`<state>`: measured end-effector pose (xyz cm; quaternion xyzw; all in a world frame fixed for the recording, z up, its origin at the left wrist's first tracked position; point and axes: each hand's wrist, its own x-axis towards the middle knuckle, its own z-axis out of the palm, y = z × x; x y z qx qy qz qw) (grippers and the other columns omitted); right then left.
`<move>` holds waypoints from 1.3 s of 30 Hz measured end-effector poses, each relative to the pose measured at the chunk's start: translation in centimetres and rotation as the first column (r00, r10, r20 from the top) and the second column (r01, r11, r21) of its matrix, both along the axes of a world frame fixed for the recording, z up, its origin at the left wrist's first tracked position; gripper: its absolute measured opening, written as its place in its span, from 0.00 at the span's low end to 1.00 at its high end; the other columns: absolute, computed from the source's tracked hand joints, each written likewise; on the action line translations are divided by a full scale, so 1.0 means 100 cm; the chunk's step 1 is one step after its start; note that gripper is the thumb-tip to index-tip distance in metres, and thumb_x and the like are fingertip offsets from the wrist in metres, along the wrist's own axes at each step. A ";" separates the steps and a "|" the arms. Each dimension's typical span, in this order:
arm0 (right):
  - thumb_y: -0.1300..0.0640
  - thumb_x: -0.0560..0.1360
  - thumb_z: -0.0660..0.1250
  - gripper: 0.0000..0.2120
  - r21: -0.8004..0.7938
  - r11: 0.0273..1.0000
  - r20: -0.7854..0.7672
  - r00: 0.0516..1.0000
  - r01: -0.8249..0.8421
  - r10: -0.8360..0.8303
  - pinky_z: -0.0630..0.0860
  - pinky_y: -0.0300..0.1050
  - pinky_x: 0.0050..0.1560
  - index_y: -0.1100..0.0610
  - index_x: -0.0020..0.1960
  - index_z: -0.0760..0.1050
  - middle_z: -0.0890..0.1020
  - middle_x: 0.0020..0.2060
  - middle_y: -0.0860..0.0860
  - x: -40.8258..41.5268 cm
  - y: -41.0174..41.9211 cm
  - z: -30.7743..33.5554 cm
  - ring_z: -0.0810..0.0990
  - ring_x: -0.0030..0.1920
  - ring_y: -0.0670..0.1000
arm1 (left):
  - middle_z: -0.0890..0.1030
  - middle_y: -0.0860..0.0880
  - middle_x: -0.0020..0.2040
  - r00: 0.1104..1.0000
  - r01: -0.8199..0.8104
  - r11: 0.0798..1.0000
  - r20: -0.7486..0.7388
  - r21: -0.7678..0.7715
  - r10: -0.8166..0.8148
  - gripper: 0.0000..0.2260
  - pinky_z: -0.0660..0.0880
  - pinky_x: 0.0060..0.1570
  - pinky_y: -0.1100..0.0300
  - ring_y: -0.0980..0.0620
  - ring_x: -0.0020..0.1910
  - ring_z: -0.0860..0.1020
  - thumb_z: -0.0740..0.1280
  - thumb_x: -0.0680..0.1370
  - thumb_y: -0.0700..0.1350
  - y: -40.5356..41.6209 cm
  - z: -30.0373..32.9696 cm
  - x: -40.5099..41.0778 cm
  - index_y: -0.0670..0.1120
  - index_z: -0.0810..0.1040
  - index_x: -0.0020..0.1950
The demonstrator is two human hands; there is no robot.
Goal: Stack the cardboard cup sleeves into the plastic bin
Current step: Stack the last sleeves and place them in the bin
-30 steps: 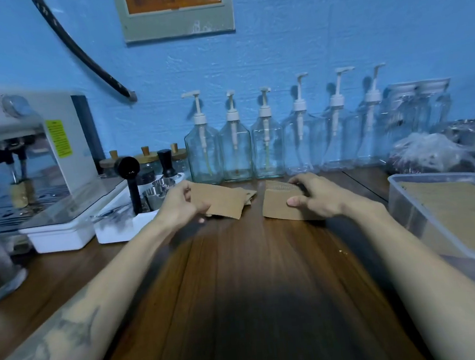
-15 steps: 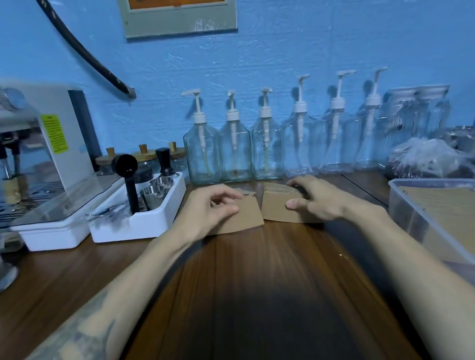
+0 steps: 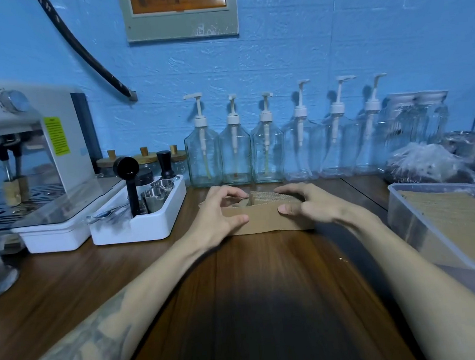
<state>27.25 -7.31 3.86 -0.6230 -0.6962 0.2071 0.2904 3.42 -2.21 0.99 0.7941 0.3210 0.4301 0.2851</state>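
Brown corrugated cardboard cup sleeves (image 3: 266, 220) are showing a ribbed texture at 12 o'clock on the dark wood-grain counter (image 3: 257, 308). A clear plastic bin (image 3: 408, 221) at 3 o'clock is showing tan through its walls. White-pumped clear glass bottles (image 3: 235, 151) are lining a sky-blue textured wall (image 3: 304, 42). A white espresso machine (image 3: 31, 127) at 10 o'clock is wearing a yellow-green label (image 3: 57, 135).

Dim bluish light; dark shadow on the counter (image 3: 261, 322); blurred, warped edges
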 end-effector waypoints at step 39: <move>0.44 0.75 0.72 0.30 0.117 0.991 0.239 0.966 0.069 -0.095 0.69 0.44 0.64 0.54 0.72 0.69 0.78 0.65 0.51 0.010 0.012 -0.001 0.75 0.64 0.52 | 0.67 0.45 0.72 0.745 -0.407 0.911 -0.551 0.072 0.376 0.33 0.69 0.66 0.45 0.43 0.70 0.68 0.64 0.75 0.65 0.102 -0.007 0.000 0.48 0.66 0.74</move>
